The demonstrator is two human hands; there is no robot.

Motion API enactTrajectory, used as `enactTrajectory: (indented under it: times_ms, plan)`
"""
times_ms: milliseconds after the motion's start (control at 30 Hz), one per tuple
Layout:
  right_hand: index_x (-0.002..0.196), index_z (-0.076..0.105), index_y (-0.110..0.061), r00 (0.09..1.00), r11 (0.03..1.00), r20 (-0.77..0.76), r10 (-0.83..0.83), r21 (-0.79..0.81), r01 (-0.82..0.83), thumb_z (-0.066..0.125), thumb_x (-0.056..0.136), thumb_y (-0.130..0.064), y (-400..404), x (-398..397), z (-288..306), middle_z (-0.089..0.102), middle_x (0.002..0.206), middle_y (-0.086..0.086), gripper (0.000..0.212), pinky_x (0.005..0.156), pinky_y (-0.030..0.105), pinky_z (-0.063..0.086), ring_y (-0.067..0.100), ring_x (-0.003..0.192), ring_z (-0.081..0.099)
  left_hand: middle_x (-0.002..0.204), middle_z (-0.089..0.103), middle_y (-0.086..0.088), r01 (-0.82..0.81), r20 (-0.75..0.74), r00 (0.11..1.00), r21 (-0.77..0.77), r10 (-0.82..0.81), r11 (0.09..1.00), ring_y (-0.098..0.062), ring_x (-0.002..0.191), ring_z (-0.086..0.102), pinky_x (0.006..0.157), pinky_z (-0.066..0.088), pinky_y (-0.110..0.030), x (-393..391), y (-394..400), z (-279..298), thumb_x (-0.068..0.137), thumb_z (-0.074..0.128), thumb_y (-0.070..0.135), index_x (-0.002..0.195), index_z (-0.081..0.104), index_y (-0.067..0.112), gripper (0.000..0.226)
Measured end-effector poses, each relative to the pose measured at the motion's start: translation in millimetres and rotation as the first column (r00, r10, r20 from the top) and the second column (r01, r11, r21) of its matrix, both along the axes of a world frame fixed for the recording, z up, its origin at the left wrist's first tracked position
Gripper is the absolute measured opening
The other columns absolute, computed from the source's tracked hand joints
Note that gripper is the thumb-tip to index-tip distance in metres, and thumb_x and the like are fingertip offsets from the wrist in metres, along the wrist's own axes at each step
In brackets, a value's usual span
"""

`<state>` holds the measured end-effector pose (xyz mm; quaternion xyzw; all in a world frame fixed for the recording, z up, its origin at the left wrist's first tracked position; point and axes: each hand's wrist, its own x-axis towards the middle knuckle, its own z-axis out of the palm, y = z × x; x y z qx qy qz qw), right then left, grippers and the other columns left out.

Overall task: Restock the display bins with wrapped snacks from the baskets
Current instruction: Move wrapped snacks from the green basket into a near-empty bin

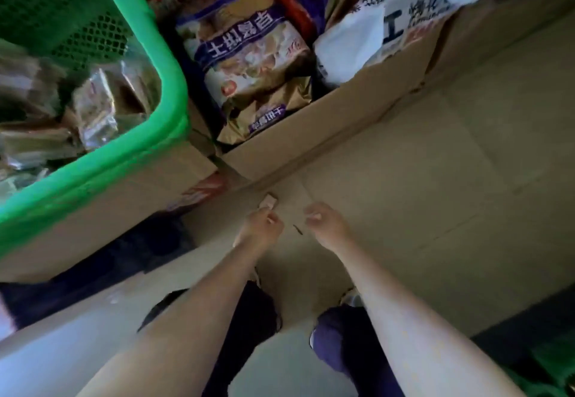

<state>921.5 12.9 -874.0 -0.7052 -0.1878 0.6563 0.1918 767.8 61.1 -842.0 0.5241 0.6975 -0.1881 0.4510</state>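
At ten o'clock, green perforated plastic basket [149,54] holding clear-wrapped snacks [96,107]. Low centre, left hand [259,228] pinching small pale wrapped piece [268,202] at floor [435,179]. Just beside, right hand [326,224] loosely curled, contents unclear through blur.

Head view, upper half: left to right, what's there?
Green basket of wrapped snacks → gold-and-purple snack bag in a cardboard box → white printed bag → tiled floor.
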Motion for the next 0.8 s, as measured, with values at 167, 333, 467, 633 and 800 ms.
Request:
enactTrajectory:
  times_ms: [167, 333, 467, 633, 800]
  plan:
    - [0.125, 0.055, 0.014, 0.934, 0.992, -0.338, -0.118, -0.074, 0.099, 0.045, 0.101, 0.0, 11, -20, -171, 0.072, 0.109, 0.007, 0.03, 0.089, 0.034, 0.052, 0.022, 0.1, 0.067, 0.127, 0.06, -0.01, -0.035, -0.014, 0.999, 0.088, 0.036, 0.996, -0.029, 0.111, 0.059, 0.085, 0.044, -0.028, -28, 4, -147, 0.087, 0.066, 0.026, 0.13, 0.059, 0.019, 0.044]
    - [0.14, 0.053, -0.017, 0.928, 0.958, -0.285, -0.238, -0.226, 0.177, 0.049, 0.104, -0.035, 39, -53, -224, 0.055, 0.12, 0.0, 0.04, 0.073, 0.031, 0.043, 0.02, 0.103, 0.055, 0.133, 0.052, -0.012, -0.008, -0.087, 0.996, 0.189, 0.025, 0.982, -0.034, 0.12, 0.054, 0.096, 0.045, -0.034, -46, 17, -270, 0.082, 0.068, 0.016, 0.131, 0.056, 0.015, 0.05]
    - [0.147, 0.048, -0.023, 0.893, 0.924, -0.301, -0.335, -0.291, 0.249, 0.047, 0.101, -0.054, 46, -72, -282, 0.041, 0.153, 0.003, 0.055, 0.093, 0.044, 0.047, 0.033, 0.135, 0.046, 0.123, 0.058, -0.009, 0.082, -0.158, 0.986, 0.201, -0.05, 0.976, -0.032, 0.115, 0.056, 0.092, 0.047, -0.035, -51, 21, -340, 0.076, 0.067, 0.048, 0.116, 0.054, 0.024, 0.049]
    - [0.139, 0.054, -0.024, 0.86, 0.908, -0.319, -0.397, -0.273, 0.318, 0.043, 0.101, -0.059, 39, -69, -300, 0.047, 0.148, 0.005, 0.052, 0.109, 0.054, 0.036, 0.033, 0.138, 0.041, 0.123, 0.061, -0.004, 0.047, -0.132, 0.991, 0.131, -0.029, 0.99, -0.027, 0.113, 0.061, 0.083, 0.047, -0.03, -36, 22, -345, 0.083, 0.072, 0.047, 0.118, 0.057, 0.021, 0.046]
    - [0.126, 0.063, -0.023, 0.843, 0.882, -0.27, -0.466, -0.218, 0.418, 0.034, 0.106, -0.048, 12, -29, -200, 0.066, 0.122, 0.004, 0.044, 0.095, 0.041, 0.044, 0.023, 0.109, 0.058, 0.107, 0.075, -0.005, -0.361, 0.225, 0.899, -0.107, 0.376, 0.926, -0.016, 0.086, 0.071, 0.067, 0.058, -0.029, -10, -4, -242, 0.076, 0.08, 0.038, 0.112, 0.069, 0.022, 0.041]
